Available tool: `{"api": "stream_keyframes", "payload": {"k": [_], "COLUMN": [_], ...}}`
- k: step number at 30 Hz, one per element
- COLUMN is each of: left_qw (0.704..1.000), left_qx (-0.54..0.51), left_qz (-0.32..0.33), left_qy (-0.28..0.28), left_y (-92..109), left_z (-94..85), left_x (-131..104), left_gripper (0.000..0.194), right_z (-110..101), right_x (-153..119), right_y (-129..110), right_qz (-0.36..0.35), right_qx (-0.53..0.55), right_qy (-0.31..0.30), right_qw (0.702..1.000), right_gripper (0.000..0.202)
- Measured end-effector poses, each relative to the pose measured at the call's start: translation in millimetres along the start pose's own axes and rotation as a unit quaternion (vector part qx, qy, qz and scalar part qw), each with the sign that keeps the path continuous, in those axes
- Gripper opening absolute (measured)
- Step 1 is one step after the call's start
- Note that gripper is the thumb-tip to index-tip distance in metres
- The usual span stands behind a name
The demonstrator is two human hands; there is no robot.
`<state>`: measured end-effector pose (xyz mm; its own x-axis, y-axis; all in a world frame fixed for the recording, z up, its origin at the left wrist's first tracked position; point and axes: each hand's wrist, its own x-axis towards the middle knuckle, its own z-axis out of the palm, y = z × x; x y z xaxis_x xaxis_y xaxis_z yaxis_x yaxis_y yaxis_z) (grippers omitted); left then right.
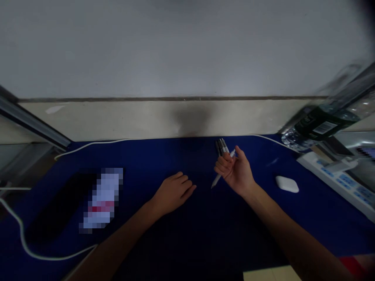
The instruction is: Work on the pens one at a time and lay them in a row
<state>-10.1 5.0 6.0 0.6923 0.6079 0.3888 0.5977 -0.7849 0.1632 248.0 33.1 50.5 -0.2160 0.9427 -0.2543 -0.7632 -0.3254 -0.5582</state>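
My right hand (pixel 236 173) is closed around a white pen (pixel 216 181), its tip pointing down and left above the blue desk surface (pixel 146 156). The pen's other end shows between thumb and fingers. Just behind that hand, several pens (pixel 222 145) with dark and white parts lie side by side. My left hand (pixel 175 190) rests palm down on the desk, fingers loosely stretched out, with nothing visible in it.
To the left lies a blurred-out phone (pixel 104 197) beside a dark object (pixel 63 207). White cables (pixel 23 234) cross the left side. On the right are a white earbud case (pixel 287 184), a power strip (pixel 340 181) and a plastic bottle (pixel 322 123). A wall (pixel 131 117) stands behind.
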Motion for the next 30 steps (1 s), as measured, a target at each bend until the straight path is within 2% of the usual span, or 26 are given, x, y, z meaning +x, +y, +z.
{"api": "stream_keyframes", "payload": {"k": [6, 12, 30], "left_qw": [1.0, 1.0, 1.0], "left_qx": [-0.002, -0.001, 0.008], "left_qz": [-0.008, -0.004, 0.001], "left_qy": [-0.007, -0.008, 0.0], "left_y": [-0.6, -1.6, -1.4], "left_z": [1.8, 3.5, 2.2], "left_x": [-1.1, -1.4, -0.4], "left_gripper": [0.052, 0.051, 0.052], "right_z": [-3.3, -2.3, -3.3], "right_x": [0.6, 0.6, 0.0], "right_y": [2.4, 2.2, -0.9], "right_qz": [-0.018, -0.015, -0.025], "right_qx": [-0.005, 0.009, -0.009], "right_qy": [-0.017, -0.006, -0.021], "right_qw": [1.0, 1.0, 0.999], "right_gripper": [0.054, 0.056, 0.053]}}
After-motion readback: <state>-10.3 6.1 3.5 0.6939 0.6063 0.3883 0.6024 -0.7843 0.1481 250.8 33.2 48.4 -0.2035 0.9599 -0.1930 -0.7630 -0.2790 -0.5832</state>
